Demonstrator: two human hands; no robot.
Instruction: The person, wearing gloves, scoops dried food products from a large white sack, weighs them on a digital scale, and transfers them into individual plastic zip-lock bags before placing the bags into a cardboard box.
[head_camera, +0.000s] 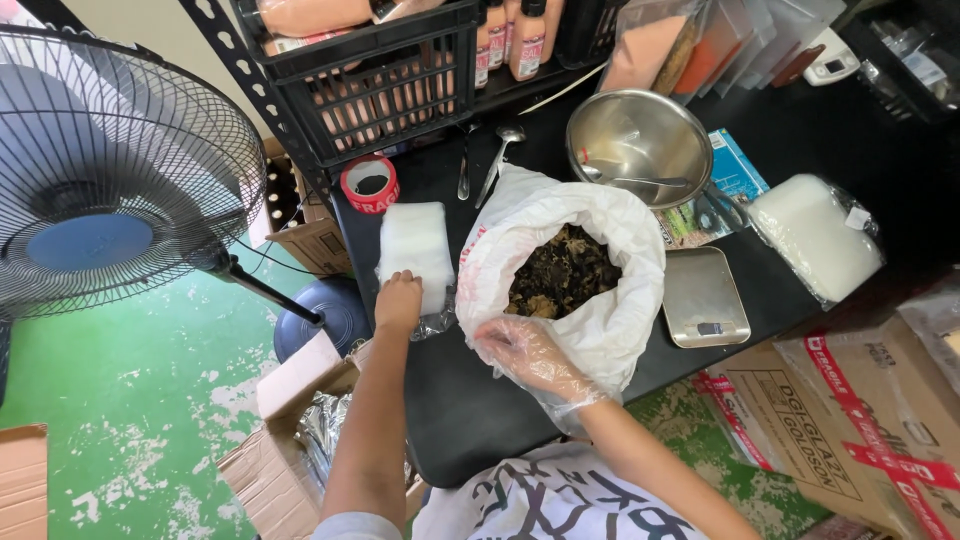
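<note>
At frame centre, a gloved right hand (527, 352) grips the rim of a white bag of dark dried material (563, 272) on the black bench (470, 410); the bare left hand (399, 301) pinches a stack of clear pouches (416, 245). Bagging seems underway; scooping into a pouch likely follows.

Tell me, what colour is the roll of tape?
The roll of tape is red with white lettering, seen in the head view.

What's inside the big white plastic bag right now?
The white bag holds dark, crinkled dried pieces, some brownish. Only the top layer shows; the bag's walls hide what lies deeper. The gloved right hand rests at its rim.
</note>
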